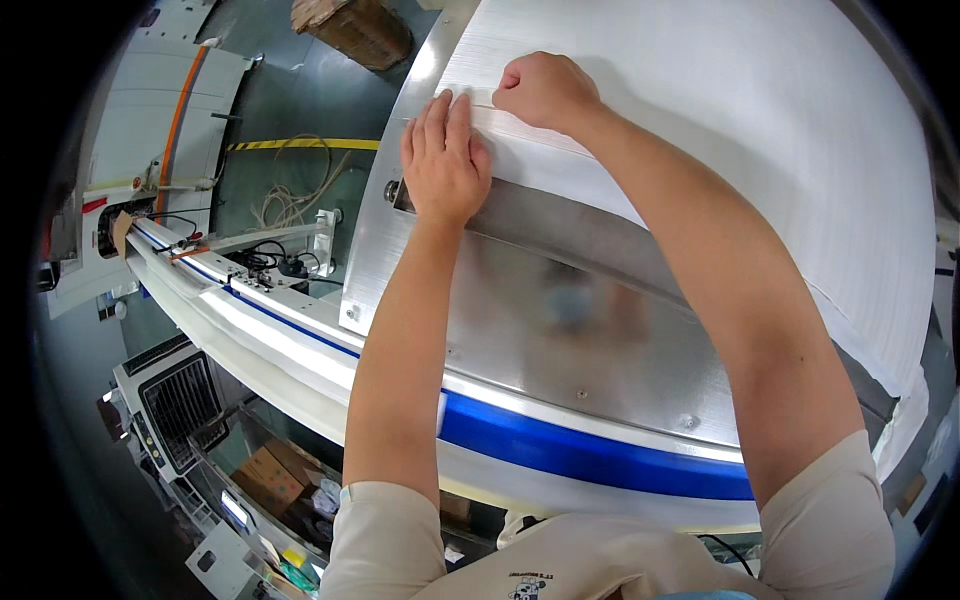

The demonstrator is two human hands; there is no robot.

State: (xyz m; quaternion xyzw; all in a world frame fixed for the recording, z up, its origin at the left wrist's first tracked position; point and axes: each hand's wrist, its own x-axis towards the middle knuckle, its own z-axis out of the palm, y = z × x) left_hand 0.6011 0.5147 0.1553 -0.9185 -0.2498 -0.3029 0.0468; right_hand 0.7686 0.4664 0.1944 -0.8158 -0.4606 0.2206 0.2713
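1. White fabric (760, 90): spread across the upper right of the frame, front edge (545, 140) layered and slanting down from upper centre toward the right.
2. Left hand (445, 160), upper centre-left: palm down, fingers nearly straight and laid on the fabric's edge near its left end; nothing visibly gripped.
3. Right hand (545, 90), just beside it at upper centre: curled into a fist low over the fabric. Cannot tell about a pinch of cloth inside the curled fingers.
4. For good work, by judgement: anchor with the flat fingers, press evenly along the edge, and ease wrinkles outward rather than dragging the layers askew. Best kept parallel to the long recess (580, 240) in the metal surface (530, 310), mid-frame.
5. Hidden: left palm, right fingertips, fabric directly under both. Cut off: far side of the fabric, past the top of the frame. Hard to make out: number of layers at the edge, white on white; blurred reflections in the metal, centre.
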